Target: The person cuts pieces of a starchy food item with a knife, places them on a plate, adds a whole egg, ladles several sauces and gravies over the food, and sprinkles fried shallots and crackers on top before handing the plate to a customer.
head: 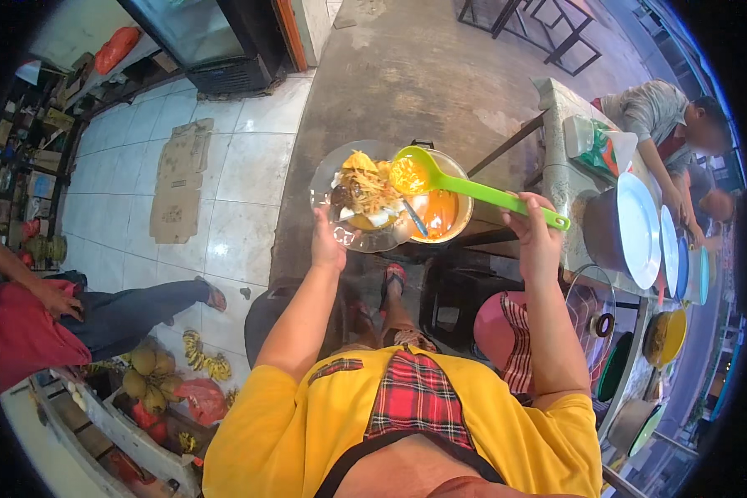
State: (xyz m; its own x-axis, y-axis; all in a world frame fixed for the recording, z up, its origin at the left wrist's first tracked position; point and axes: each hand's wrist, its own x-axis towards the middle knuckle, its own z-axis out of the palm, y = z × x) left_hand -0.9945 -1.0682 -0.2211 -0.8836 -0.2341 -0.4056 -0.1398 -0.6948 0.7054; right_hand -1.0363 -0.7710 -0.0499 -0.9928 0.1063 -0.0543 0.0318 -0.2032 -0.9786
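My left hand (328, 241) grips the near edge of a clear plate (330, 155). The plate carries a heap of food (367, 193) with pale shreds, white pieces, something dark brown and a yellow piece on top. A metal spoon (416, 218) leans off its right side. In my right hand (534, 231) is the handle of a lime-green ladle (473, 188). Its bowl, full of orange broth (409, 174) with shreds, hangs over the plate's right edge. Just beyond and partly behind the plate stands a pot (467, 211) of orange soup, its left part hidden.
A counter (563, 134) on the right holds a large pot, blue-white plates (638, 230) and other bowls; people lean there. A seated person (25, 311) is at left. Bananas (205, 358) and coconuts (149, 373) lie lower left. Flattened cardboard (180, 180) covers some tiles. Dark stools stand near my legs.
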